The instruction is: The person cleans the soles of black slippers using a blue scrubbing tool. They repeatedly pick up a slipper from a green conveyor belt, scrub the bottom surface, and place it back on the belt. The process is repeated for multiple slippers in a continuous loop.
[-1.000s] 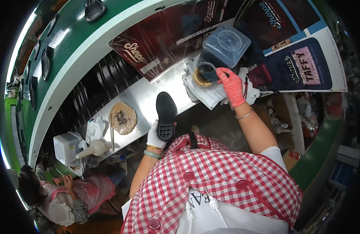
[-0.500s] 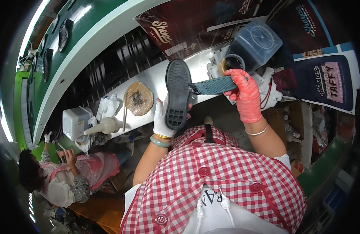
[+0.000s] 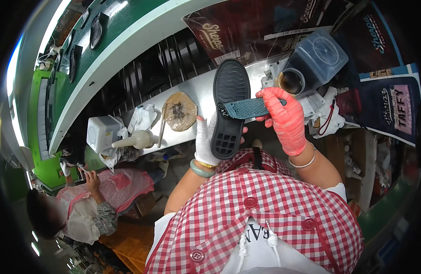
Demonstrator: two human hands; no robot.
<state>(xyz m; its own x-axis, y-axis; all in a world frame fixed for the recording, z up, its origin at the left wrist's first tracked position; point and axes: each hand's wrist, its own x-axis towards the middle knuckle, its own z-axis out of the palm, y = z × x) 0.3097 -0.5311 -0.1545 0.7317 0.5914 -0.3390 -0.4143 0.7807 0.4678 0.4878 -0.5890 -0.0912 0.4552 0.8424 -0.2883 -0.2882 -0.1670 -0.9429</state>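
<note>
My left hand (image 3: pixel 205 145), in a white glove with some fingertips bare, holds a black shoe sole (image 3: pixel 231 82) upright by its lower edge. The sole has wavy grooves at the top and a grid of square hollows at the lower end. In a pink-red glove, my right hand (image 3: pixel 288 119) is closed round the end of a flat teal brush (image 3: pixel 249 108). Its dark bristled tip lies across the middle of the sole, at the left edge. Part of the sole is covered by the brush.
On the metal bench (image 3: pixel 199 96) lie a plastic-wrapped round pad (image 3: pixel 182 114), a stick (image 3: pixel 162 125), a squeeze bottle (image 3: pixel 138 139) and a white container (image 3: pixel 101 133). A cup (image 3: pixel 292 82) and clear tub (image 3: pixel 320 55) stand right. More soles (image 3: pixel 97 31) rest on a green belt; a co-worker (image 3: pixel 85 208) is left.
The brush has moved leftward over the sole, from its right edge to across its middle. The view has shifted, so the bench and things appear farther right.
</note>
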